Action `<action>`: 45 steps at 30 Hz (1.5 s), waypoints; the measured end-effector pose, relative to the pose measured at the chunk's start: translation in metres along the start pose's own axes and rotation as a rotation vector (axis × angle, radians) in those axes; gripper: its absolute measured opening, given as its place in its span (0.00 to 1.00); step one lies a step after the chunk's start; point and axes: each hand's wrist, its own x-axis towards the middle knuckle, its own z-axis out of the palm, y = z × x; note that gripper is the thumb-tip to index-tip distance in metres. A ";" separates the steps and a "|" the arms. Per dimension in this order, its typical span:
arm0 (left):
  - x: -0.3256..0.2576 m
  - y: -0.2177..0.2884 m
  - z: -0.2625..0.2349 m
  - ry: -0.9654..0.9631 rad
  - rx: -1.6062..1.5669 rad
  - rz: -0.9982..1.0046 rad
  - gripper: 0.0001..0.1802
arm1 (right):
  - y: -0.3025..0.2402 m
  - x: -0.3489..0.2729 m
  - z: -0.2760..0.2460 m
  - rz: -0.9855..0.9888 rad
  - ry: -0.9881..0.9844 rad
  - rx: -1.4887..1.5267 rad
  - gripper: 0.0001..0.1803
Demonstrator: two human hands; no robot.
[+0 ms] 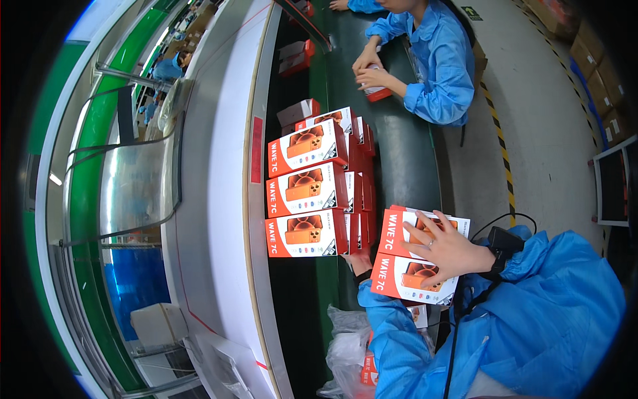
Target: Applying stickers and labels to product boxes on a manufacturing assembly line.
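My right hand (440, 250) lies with fingers spread across two phone boxes, an upper box (393, 229) and a lower box (397, 274), side by side and slightly tilted close to my body. These boxes are white and red with an orange phone picture. My left hand (359, 262) reaches to the near right corner of a large block of the same boxes (302, 233), seemingly touching it. Its fingers are mostly hidden by the boxes. The block stands several boxes deep on the dark green conveyor belt (405, 153).
Across the belt a co-worker in blue (438, 66) handles a red and white box (377, 92). A clear plastic bag (349, 342) with boxes lies by my left sleeve. A long white ledge (222, 166) runs along the left. At right are a striped floor line (502, 146) and cartons (601, 86).
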 end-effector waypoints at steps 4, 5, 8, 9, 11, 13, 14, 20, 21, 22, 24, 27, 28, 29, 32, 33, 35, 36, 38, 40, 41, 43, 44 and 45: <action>0.005 0.006 0.004 -0.018 0.031 -0.010 0.35 | 0.000 -0.002 0.000 -0.004 0.033 -0.002 0.48; 0.006 0.010 0.004 -0.020 0.040 -0.010 0.35 | -0.001 -0.002 0.000 -0.004 0.029 -0.013 0.48; 0.011 0.015 0.004 -0.033 0.058 -0.012 0.36 | -0.002 -0.002 0.001 -0.009 0.038 -0.027 0.48; 0.013 0.016 0.004 -0.039 0.065 -0.016 0.36 | -0.003 -0.002 0.003 -0.011 0.047 -0.033 0.48; 0.016 0.018 0.004 -0.056 0.079 -0.021 0.36 | -0.006 -0.003 0.005 -0.016 0.056 -0.044 0.48; 0.019 0.019 0.005 -0.078 0.091 -0.030 0.36 | -0.010 -0.005 0.006 -0.014 0.064 -0.068 0.48; 0.021 0.018 0.006 -0.086 0.097 -0.039 0.36 | -0.011 -0.007 0.009 -0.014 0.068 -0.074 0.48; 0.027 0.022 0.000 -0.146 0.106 -0.049 0.36 | -0.022 -0.012 0.026 -0.040 0.082 -0.116 0.49; 0.028 0.022 -0.001 -0.155 0.094 -0.064 0.36 | -0.023 -0.013 0.029 -0.033 0.091 -0.117 0.49; 0.024 0.021 -0.007 -0.144 0.068 -0.074 0.36 | -0.024 -0.015 0.033 -0.030 0.097 -0.117 0.50; 0.016 0.028 -0.019 -0.079 -0.047 -0.118 0.35 | -0.023 -0.017 0.036 -0.046 0.105 -0.090 0.51; -0.012 0.042 -0.076 -0.030 -0.133 0.169 0.35 | -0.020 -0.008 0.007 -0.066 0.012 0.000 0.48; -0.025 0.049 -0.099 -0.115 -0.487 0.190 0.34 | -0.010 -0.004 -0.002 -0.016 0.096 0.410 0.42; -0.052 0.036 -0.089 -0.118 -0.521 0.298 0.32 | 0.015 -0.003 -0.005 0.080 0.181 0.825 0.37; -0.119 -0.013 -0.097 0.132 -0.393 0.465 0.31 | 0.089 0.003 0.000 0.350 0.011 1.066 0.28; -0.135 -0.039 -0.097 0.291 -0.271 0.438 0.31 | 0.106 0.005 0.010 0.482 -0.059 1.139 0.27; -0.151 -0.097 -0.080 0.195 -0.167 0.357 0.29 | 0.164 0.004 0.084 0.689 -0.276 1.410 0.34; -0.156 -0.117 -0.068 0.185 -0.188 0.292 0.29 | 0.170 0.003 0.108 0.701 -0.357 1.494 0.34; -0.141 -0.164 -0.079 0.041 -0.157 0.216 0.29 | 0.146 0.000 0.115 0.654 -0.483 1.547 0.33; -0.129 -0.184 -0.115 -0.065 -0.113 0.222 0.30 | 0.123 -0.001 0.107 0.567 -0.577 1.530 0.32; -0.133 -0.185 -0.114 -0.091 -0.129 0.199 0.29 | 0.117 -0.004 0.099 0.525 -0.600 1.515 0.32; -0.144 -0.179 -0.107 -0.149 -0.160 0.156 0.29 | 0.104 0.000 0.086 0.422 -0.647 1.491 0.32; -0.154 -0.174 -0.098 -0.183 -0.169 0.129 0.29 | 0.098 0.003 0.082 0.385 -0.664 1.486 0.31; -0.164 -0.166 -0.087 -0.218 -0.179 0.106 0.29 | 0.091 0.008 0.083 0.350 -0.687 1.481 0.31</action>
